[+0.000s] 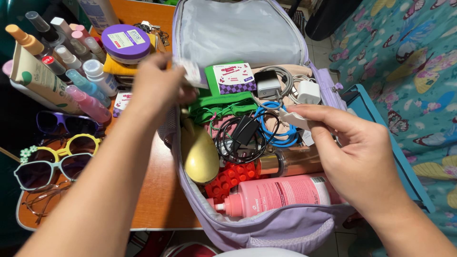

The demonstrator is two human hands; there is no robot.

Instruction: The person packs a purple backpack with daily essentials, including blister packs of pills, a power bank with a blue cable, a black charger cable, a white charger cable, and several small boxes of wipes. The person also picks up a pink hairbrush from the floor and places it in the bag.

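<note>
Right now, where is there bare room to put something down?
Bare wood shows on the table between the sunglasses and the lilac bag, under the left forearm. The bag's raised grey lid lining is also bare. The bag's inside and the bottle cluster are crowded.

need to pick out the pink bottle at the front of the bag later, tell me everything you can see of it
The pink plastic pump bottle lies on its side along the front edge of the open lilac fabric bag, its pump nozzle pointing left. A label with small print covers its body. It looks glossy and closed. A red studded block and a copper-coloured cylinder bottle lie just behind it, touching or nearly so. Neither hand touches it.
</note>
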